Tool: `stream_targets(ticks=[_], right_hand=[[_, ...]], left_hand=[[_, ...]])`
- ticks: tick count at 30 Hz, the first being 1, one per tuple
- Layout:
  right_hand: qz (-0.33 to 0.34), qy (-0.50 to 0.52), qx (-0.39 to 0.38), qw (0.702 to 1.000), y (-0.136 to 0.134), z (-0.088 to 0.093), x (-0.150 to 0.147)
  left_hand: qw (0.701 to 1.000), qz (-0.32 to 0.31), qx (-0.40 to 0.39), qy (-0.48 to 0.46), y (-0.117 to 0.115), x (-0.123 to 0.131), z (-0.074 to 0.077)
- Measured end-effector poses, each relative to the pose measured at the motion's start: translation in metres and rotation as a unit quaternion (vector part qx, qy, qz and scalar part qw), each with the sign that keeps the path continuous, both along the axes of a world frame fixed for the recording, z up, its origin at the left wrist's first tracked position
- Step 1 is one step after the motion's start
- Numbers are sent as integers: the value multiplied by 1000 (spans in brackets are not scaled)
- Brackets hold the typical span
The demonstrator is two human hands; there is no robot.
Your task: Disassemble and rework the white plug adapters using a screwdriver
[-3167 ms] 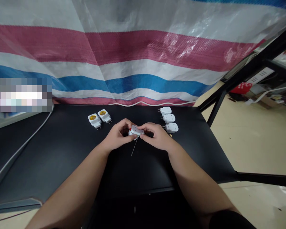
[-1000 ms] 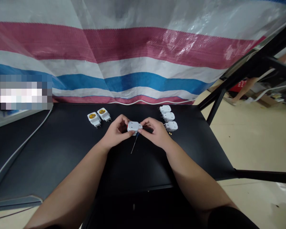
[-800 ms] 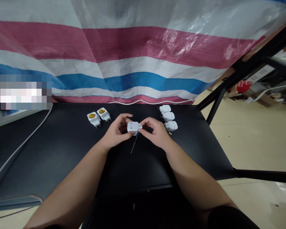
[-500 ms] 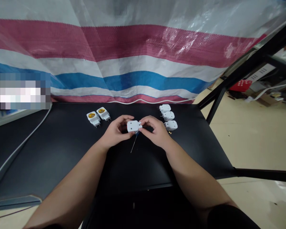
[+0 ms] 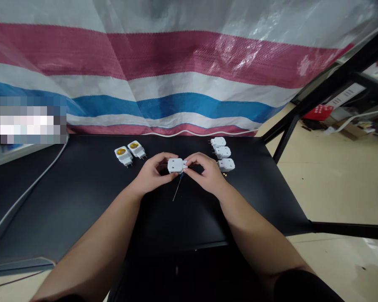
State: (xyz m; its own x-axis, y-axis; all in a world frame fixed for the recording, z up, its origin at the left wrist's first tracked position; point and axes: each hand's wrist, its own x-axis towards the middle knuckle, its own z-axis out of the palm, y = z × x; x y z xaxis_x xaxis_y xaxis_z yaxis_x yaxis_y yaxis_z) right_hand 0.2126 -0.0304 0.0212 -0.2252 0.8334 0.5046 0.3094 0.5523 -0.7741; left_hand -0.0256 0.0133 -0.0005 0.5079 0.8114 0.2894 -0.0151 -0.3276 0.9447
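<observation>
Between my two hands is a white plug-like unit (image 5: 175, 165), its face with small dark holes turned up. The fingers and thumb of my left hand (image 5: 153, 173) grip its wide left end. My right hand (image 5: 207, 171) pinches its narrow right end. Beneath the unit a screwdriver (image 5: 177, 188) lies with its thin metal shaft pointing toward me; its blue handle is mostly hidden. Two white units with yellow round faces (image 5: 123, 155) rest to the left. Several white units (image 5: 226, 164) stand in a row beyond my right hand.
Small brass-coloured pieces (image 5: 224, 175) lie by my right hand on the black table (image 5: 261, 188). A white cable (image 5: 34, 183) crosses the left side. Behind hangs a striped sheet (image 5: 189, 54); a black metal frame (image 5: 285, 121) rises at the right.
The unit between my hands has tilted very slightly. Both hands keep their hold in nearly the same place.
</observation>
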Motion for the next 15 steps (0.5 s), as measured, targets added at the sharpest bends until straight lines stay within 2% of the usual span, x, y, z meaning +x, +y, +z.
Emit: stream_targets(ticks=[10, 15], right_hand=[[-12, -2, -18, 1000, 1, -3, -1], [-10, 2, -59, 998, 1, -6, -1]], left_hand=[[1000, -2, 22, 9, 1, -1, 1], [1000, 5, 14, 22, -1, -1, 2]])
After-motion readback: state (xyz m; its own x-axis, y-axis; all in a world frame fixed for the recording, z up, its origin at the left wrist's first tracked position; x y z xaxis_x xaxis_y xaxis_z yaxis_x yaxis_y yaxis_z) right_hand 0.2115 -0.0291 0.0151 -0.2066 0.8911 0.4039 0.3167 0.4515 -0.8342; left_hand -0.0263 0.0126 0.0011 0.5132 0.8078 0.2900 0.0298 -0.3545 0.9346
